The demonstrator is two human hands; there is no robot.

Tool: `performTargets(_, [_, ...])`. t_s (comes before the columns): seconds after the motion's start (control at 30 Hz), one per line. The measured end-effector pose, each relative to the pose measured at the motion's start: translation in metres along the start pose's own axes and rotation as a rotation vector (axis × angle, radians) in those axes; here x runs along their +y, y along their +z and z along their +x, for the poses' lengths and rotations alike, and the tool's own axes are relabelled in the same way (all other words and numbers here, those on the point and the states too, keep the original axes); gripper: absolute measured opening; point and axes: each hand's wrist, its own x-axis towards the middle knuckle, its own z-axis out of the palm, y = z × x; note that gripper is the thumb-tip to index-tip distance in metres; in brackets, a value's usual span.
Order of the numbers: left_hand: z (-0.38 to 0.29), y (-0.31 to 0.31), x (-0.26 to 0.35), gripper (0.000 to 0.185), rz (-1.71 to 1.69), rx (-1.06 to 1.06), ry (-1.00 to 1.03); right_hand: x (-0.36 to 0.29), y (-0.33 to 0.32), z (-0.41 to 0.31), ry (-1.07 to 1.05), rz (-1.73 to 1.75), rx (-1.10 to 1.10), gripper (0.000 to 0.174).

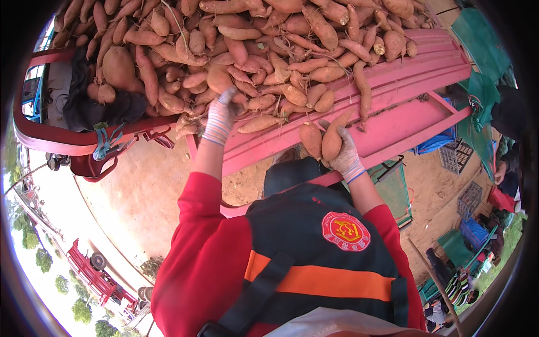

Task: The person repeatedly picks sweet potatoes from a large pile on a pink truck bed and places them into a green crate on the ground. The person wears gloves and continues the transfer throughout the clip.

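A heap of reddish-brown sweet potatoes (252, 54) lies on the pink metal bed (404, 69) of a small cargo vehicle. My left hand (221, 116), in a white knit glove with a striped cuff, is at the heap's near edge. Its fingers touch a plump sweet potato (219, 80), and part of the hand is blurred, so its grip is unclear. My right hand (347, 156), gloved alike, holds a long sweet potato (334, 137) above the lowered side panel (379, 137). A shorter sweet potato (310, 140) sits against it, apparently in the same grip.
A dark red rail (54, 141) with a blue tie (102, 143) bounds the bed at left. Black cloth (118, 111) lies beside the heap. Plastic crates (469, 200) stand on the dirt ground at right, near a person's hand (500, 172). A red trailer (94, 274) is farther off.
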Motion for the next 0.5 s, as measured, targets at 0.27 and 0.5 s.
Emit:
performTargets(0.27, [-0.118,0.100,-0.037,0.052,0.893,-0.449,0.267,0.004,0.011,0.022,-0.071,-0.004,-0.128,0.068])
performTargets(0.5, [-0.151,0.168,-0.074,0.065,1.552,-0.731,0.350,-0.011,-0.008,-0.021,-0.097,0.215,-0.117,0.070])
